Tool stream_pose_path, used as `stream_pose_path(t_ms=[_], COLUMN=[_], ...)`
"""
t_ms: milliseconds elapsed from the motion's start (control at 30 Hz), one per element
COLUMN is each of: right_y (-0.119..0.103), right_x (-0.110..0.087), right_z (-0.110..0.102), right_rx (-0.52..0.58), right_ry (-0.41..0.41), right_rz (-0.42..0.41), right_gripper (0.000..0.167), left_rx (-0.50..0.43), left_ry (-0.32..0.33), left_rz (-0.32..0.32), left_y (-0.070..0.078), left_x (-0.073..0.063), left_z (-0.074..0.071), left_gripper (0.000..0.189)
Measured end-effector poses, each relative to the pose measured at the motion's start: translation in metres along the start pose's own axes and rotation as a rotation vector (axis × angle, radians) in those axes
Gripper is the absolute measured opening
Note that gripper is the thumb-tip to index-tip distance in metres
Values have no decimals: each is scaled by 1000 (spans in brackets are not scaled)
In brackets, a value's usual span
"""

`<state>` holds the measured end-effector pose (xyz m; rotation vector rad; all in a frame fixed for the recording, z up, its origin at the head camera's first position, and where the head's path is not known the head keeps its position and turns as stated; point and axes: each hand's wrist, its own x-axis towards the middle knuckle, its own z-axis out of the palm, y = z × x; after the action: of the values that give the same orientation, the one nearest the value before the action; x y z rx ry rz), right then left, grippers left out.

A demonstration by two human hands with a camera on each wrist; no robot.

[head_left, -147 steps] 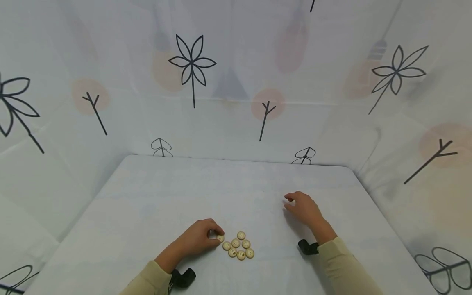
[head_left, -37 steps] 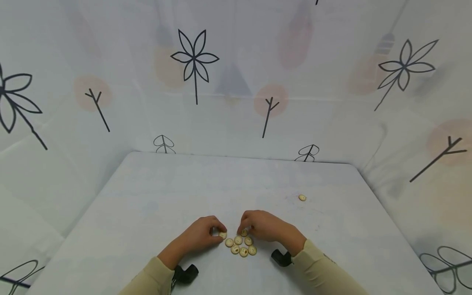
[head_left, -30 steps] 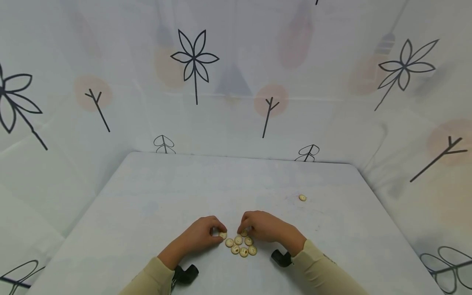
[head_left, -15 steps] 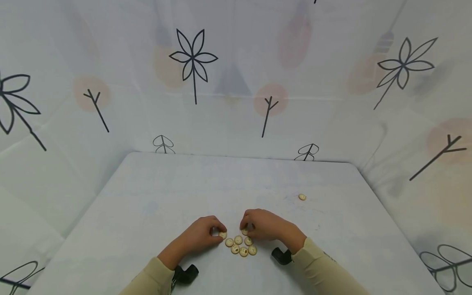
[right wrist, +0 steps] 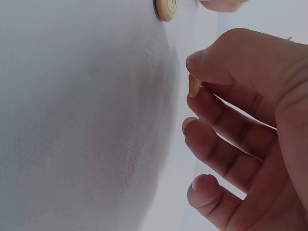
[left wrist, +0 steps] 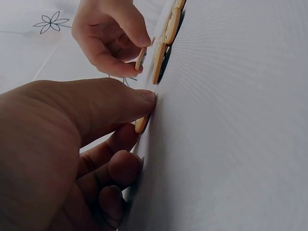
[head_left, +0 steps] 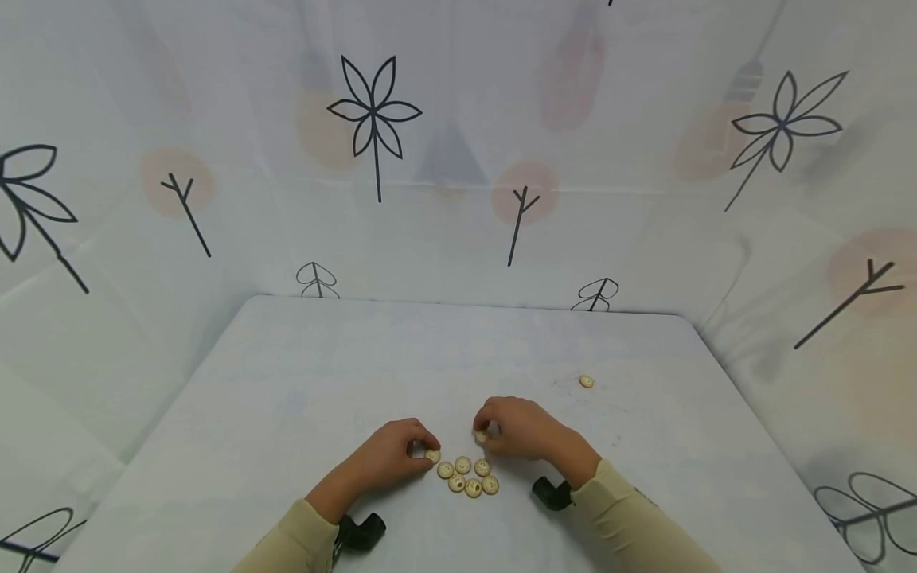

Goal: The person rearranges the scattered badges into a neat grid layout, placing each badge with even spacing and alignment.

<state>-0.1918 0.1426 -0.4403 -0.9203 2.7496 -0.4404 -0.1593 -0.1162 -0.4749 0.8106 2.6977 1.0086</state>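
Observation:
My left hand [head_left: 390, 458] pinches a cream wooden button [head_left: 433, 456] between thumb and forefinger, low against the table; in the left wrist view the thumb covers most of that button [left wrist: 140, 124]. Just behind the cluster, my right hand [head_left: 521, 430] pinches another button [head_left: 481, 436] by its edges. The right wrist view shows this button [right wrist: 194, 86] between thumb and forefinger, raised off the tabletop. Between the two hands lies a cluster of several round buttons [head_left: 462, 465], flat and close together. Part of the cluster shows as a button [right wrist: 166, 8] at the top of the right wrist view.
One lone button [head_left: 587, 381] lies farther back on the right side of the white table [head_left: 322, 358]. Black wrist-worn devices [head_left: 361, 533] stick out under both forearms. A white cloth backdrop [head_left: 444, 239] printed with plants hangs behind the table's far edge.
My right hand came from the table's right side, where a lone button now lies, to the cluster. It has since lifted the top button away, up and slightly right. My left hand stays put.

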Motion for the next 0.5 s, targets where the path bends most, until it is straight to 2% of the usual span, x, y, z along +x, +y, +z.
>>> stream_pose_path(t_ms=[367, 500], right_y=[8, 11], right_x=[0, 0], right_z=[-3, -5], right_rx=[-3, 16], right_ry=[86, 97], right_rz=[47, 91], right_gripper=[18, 20], left_rx=[3, 7], left_ry=[-11, -6], left_rz=[-7, -8], left_y=[0, 0], left_x=[1, 1], left_z=[0, 0], left_gripper=[16, 16])
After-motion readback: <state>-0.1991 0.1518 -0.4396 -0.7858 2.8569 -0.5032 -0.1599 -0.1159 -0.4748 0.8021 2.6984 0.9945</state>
